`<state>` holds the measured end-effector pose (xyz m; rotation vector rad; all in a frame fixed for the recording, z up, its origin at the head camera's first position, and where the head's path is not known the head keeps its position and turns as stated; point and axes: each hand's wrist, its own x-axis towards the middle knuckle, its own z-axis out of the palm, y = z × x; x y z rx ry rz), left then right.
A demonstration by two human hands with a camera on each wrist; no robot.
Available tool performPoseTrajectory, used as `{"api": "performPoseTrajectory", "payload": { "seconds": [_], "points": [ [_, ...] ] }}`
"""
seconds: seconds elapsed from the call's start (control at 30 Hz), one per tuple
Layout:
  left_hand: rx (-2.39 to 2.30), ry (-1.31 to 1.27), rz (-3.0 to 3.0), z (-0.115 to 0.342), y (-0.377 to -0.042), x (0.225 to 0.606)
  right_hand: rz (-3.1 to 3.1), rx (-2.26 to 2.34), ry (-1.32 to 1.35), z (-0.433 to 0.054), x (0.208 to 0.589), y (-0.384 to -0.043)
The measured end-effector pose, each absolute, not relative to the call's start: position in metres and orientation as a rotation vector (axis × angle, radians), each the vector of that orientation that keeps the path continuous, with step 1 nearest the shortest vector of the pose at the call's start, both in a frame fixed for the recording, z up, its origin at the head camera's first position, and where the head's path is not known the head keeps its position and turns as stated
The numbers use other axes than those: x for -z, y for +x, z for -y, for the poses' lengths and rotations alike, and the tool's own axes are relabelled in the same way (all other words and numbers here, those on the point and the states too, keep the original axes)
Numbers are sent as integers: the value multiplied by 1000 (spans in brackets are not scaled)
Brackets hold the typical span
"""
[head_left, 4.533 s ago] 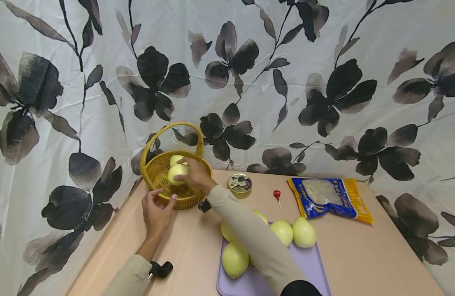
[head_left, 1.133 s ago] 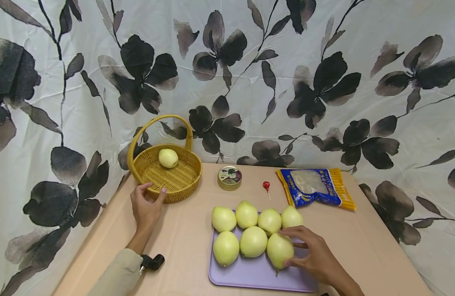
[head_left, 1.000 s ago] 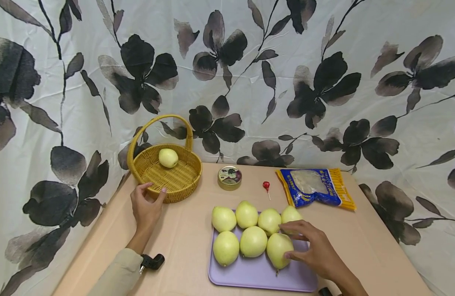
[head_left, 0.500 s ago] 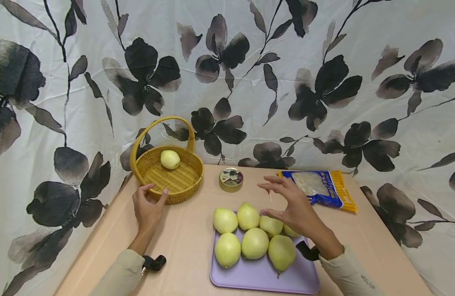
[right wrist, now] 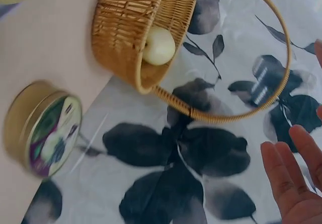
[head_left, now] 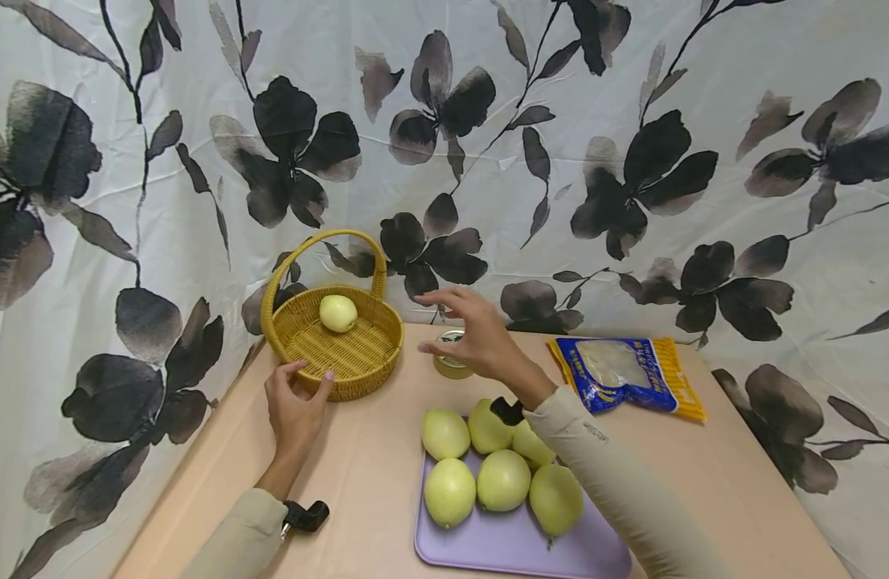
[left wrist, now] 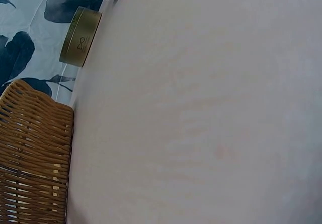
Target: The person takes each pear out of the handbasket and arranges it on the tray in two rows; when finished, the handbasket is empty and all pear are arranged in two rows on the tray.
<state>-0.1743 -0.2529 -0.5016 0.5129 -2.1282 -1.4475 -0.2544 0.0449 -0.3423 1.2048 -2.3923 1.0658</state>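
My left hand [head_left: 296,410] rests at the near side of the yellow wicker basket [head_left: 350,388], its fingers and thumb spread along the wall. One pale green pear [head_left: 338,314] lies inside the basket. My right hand [head_left: 481,334] hovers right of the basket, thumb and fingers apart with nothing between them. It partly covers a round gold tin [head_left: 453,368]. In the right wrist view its fingers [right wrist: 284,171] are spread, away from the basket [right wrist: 121,27]. Several pears [head_left: 504,480] sit on a purple tray [head_left: 481,553]; the right sleeve hides part of that group.
A blue and yellow food packet [head_left: 625,374] lies at the back right of the table [head_left: 734,498]. A floral cloth [head_left: 531,201] hangs behind the table. The left wrist view shows the basket's wall [left wrist: 35,158] and the tin [left wrist: 80,38].
A pear went from the basket to the tray's right side, where my right hand let go of it. That hand then moved left toward the basket, and the red lollipop is now hidden.
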Motion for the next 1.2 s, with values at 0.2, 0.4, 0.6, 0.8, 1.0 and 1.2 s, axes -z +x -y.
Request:
{"api": "performPoseTrajectory", "payload": {
  "seconds": [0.2, 0.4, 0.6, 0.8, 1.0, 1.2],
  "points": [
    [1443, 515, 2126, 253, -175, 502, 2404, -1153, 1210, 4, 349, -283],
    [1455, 506, 2112, 254, -176, 499, 2490, -1205, 1206, 46, 364, -308],
    [1444, 521, 2126, 255, -179, 503, 2570, -1221, 1181, 81, 380, -327],
    [1445, 528, 2134, 254, -178, 505, 2623, -1286, 1125, 106, 395, -342],
    [1474, 531, 2123, 253, -176, 503, 2704, -1342, 1082, 125, 410, -355],
    [1459, 531, 2129, 254, -176, 502, 2817, -1228, 1075, 139, 418, -360]
  ]
}}
